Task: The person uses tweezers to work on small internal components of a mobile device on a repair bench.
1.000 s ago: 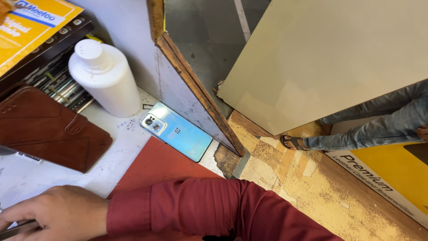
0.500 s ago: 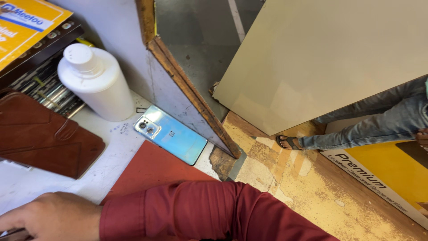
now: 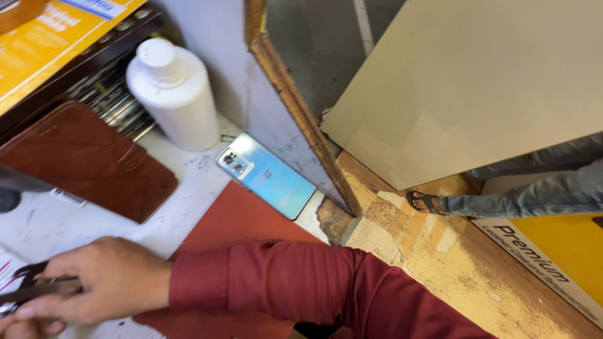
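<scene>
Fingers of the right hand [image 3: 103,282] clamp a dark tool [image 3: 34,292] near a capped white bottle [image 3: 171,94].

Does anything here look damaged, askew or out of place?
Yes. The floor beside the worktable is worn, its surface flaked away in pale patches. The table's corner looks chipped and crumbling. A light blue phone lies face down, slanted, close to that edge. Nothing looks spilled.
</scene>
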